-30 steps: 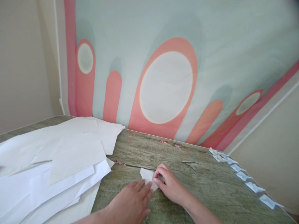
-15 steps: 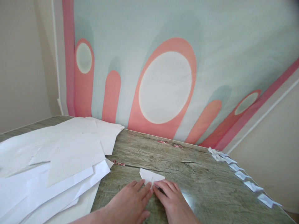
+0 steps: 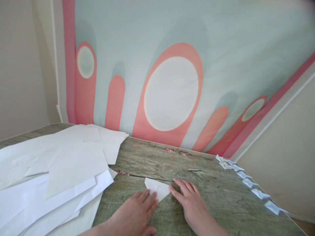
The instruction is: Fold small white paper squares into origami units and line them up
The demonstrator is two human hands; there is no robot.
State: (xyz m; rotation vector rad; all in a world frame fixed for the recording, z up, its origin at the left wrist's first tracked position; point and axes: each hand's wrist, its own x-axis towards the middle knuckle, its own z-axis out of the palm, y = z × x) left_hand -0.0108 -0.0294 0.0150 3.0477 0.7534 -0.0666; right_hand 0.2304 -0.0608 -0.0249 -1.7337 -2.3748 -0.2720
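Observation:
A small folded piece of white paper (image 3: 159,190) lies on the wood-patterned table (image 3: 137,157), with a crease line down its middle. My left hand (image 3: 137,211) rests flat over its lower left edge, fingers stretched out and the fingertips pressing it down. At the paper's right corner is my right hand (image 3: 190,201), its fingers spread and extended. The index fingertip touches or nearly touches that corner. Neither hand grips the paper.
White paper sheets (image 3: 76,164) lie in a loose, overlapping heap on the left. Along the right table edge runs a row of several small folded papers (image 3: 261,194). A patterned backdrop (image 3: 169,95) in pink and pale green stands behind the table.
My right hand has moved from the paper's lower point up and right to its right corner, uncovering the lower right side. My left hand stays on the paper. The view shifted slightly.

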